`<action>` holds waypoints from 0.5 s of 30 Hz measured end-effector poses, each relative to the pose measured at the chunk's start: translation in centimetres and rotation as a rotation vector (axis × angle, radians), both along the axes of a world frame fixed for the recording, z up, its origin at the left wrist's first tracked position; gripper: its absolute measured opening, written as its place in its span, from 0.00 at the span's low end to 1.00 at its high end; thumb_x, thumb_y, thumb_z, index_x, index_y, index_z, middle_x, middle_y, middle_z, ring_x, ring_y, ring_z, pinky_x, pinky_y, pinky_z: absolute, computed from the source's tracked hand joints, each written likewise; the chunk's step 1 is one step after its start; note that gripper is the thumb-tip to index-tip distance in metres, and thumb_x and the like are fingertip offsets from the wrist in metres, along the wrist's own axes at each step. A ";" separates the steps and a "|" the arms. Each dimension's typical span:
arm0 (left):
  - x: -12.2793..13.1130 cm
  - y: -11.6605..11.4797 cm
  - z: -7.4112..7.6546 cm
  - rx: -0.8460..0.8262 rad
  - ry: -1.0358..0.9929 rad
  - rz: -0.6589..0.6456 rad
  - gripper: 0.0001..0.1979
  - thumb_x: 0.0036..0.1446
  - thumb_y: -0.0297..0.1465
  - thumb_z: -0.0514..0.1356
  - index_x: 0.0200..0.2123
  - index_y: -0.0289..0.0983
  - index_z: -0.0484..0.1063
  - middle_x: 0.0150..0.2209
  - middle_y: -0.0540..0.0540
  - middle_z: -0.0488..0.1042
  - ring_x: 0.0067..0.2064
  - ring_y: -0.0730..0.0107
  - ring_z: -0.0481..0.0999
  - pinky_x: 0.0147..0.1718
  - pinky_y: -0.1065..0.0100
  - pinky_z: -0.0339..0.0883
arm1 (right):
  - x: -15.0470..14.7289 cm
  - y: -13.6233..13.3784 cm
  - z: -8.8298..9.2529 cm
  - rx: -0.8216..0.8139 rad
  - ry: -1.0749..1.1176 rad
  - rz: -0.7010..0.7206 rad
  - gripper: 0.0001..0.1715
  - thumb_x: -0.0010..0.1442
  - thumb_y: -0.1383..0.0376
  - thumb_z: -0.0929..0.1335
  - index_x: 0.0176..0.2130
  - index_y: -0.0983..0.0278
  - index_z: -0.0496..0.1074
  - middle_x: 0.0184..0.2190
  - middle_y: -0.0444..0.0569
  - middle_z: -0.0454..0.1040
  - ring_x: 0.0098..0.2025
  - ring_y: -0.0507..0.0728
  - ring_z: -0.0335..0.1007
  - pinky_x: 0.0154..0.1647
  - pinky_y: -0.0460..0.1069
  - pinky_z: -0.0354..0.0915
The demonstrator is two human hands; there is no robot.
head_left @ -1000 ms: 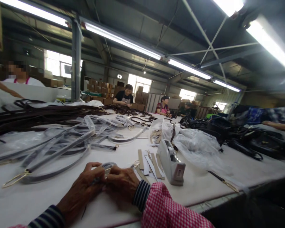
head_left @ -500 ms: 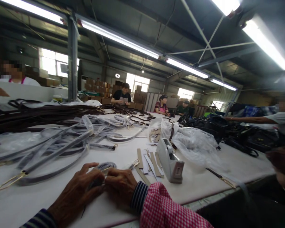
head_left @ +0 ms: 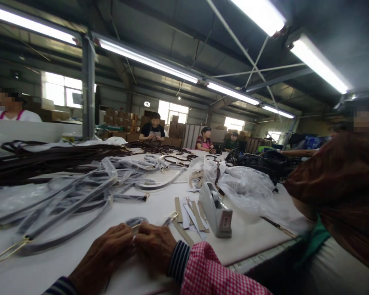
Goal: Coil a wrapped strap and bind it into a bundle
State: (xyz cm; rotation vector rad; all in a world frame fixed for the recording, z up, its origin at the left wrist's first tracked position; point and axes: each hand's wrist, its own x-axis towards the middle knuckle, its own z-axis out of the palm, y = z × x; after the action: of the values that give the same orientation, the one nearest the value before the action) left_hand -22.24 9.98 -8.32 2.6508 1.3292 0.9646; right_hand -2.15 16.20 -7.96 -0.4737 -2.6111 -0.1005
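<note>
Close together at the table's near side, my left hand [head_left: 112,246] and my right hand [head_left: 156,246] are both closed, fingertips meeting on a coiled grey strap [head_left: 137,221]. Most of the strap lies hidden behind my fingers. Past my right knuckles a strap end with a gold-coloured clasp [head_left: 174,216] sticks out. A pile of plastic-wrapped grey straps [head_left: 89,207] spreads to the left, one with a large gold clasp [head_left: 10,250]. Right of my hands lie cardboard and paper strips [head_left: 190,215] beside a grey tape dispenser [head_left: 217,211].
Crumpled clear plastic [head_left: 249,184] lies behind the dispenser. Dark brown straps [head_left: 49,157] are heaped at the far left. A loose strap with a clasp [head_left: 278,226] lies by the right table edge. A person in brown [head_left: 335,192] is close on the right; several others sit farther back.
My left fingers have drawn in and closed beside my right hand. The view has shifted slightly. On the right, the person in brown has come much farther into view.
</note>
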 end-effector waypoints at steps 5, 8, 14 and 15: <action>-0.3 0.2 -0.2 0.049 0.022 -0.036 0.14 0.72 0.33 0.49 0.33 0.41 0.69 0.36 0.48 0.75 0.38 0.63 0.73 0.40 0.64 0.62 | 2.7 -2.5 2.0 0.029 0.050 -0.075 0.16 0.60 0.65 0.72 0.49 0.57 0.71 0.52 0.46 0.73 0.50 0.60 0.68 0.48 0.53 0.69; -0.5 0.5 -0.2 0.107 0.007 -0.063 0.16 0.72 0.35 0.50 0.30 0.41 0.67 0.33 0.49 0.74 0.35 0.64 0.72 0.36 0.65 0.62 | 7.2 -2.4 4.2 -0.025 0.252 -0.179 0.18 0.63 0.68 0.70 0.53 0.57 0.72 0.55 0.50 0.71 0.53 0.60 0.66 0.56 0.56 0.67; -0.6 0.8 -0.2 0.157 0.003 -0.071 0.17 0.72 0.34 0.49 0.29 0.41 0.67 0.32 0.48 0.74 0.34 0.64 0.72 0.34 0.65 0.60 | 19.4 1.7 9.0 -0.429 0.679 -0.806 0.09 0.59 0.63 0.70 0.41 0.61 0.77 0.49 0.51 0.72 0.45 0.58 0.69 0.49 0.53 0.68; -0.6 0.8 -0.2 0.170 -0.001 -0.072 0.17 0.72 0.34 0.50 0.29 0.41 0.67 0.32 0.48 0.74 0.34 0.64 0.71 0.34 0.65 0.61 | 20.8 2.3 9.3 -0.485 0.689 -0.880 0.09 0.58 0.63 0.71 0.39 0.63 0.77 0.46 0.52 0.73 0.41 0.57 0.70 0.44 0.52 0.69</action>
State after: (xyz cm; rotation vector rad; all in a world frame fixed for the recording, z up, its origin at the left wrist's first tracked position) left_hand -22.84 10.78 -8.50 2.7979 1.1928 1.1167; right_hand 18.68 18.46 1.36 -1.4902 -1.5856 0.3554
